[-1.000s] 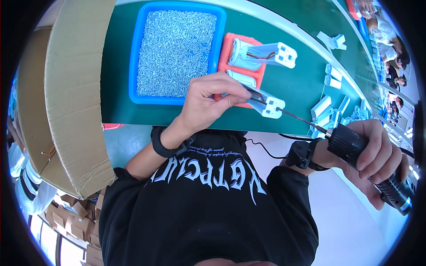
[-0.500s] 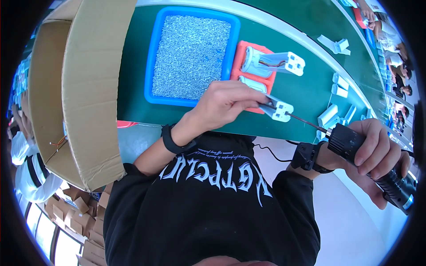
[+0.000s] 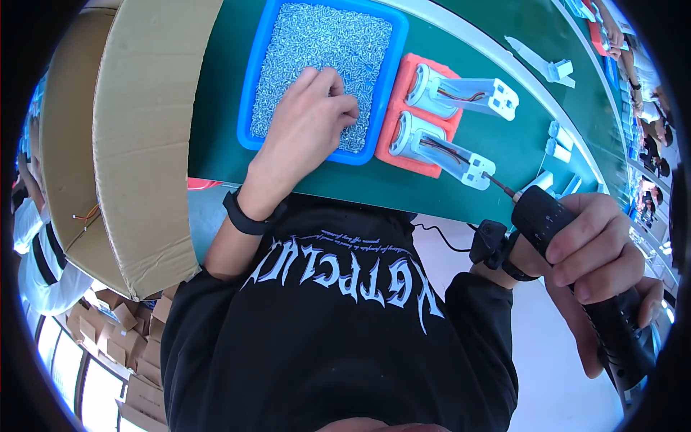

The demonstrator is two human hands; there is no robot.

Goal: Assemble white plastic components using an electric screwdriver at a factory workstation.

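My left hand (image 3: 311, 119) is down in a blue tray (image 3: 251, 79) filled with small silver screws (image 3: 345, 36). Its fingers are curled together on the screws, and what the fingertips pinch is hidden. My right hand (image 3: 601, 259) is wrapped round a black electric screwdriver (image 3: 540, 219). The long thin bit reaches the end plate of the nearer white housing (image 3: 439, 148), which has wires inside its arm; whether it touches cannot be told. This housing and a second white housing (image 3: 468, 97) beyond it sit in a red foam holder (image 3: 394, 144).
A large open cardboard box (image 3: 147, 144) stands at the left beside the green table (image 3: 216, 137). White plastic parts (image 3: 558, 70) lie farther off at the right, with more near the table edge. Other people work at both sides.
My left hand has let go of the nearer housing and moved left into the screw tray. That housing now rests in the foam holder. The screwdriver's bit stays at its end plate.
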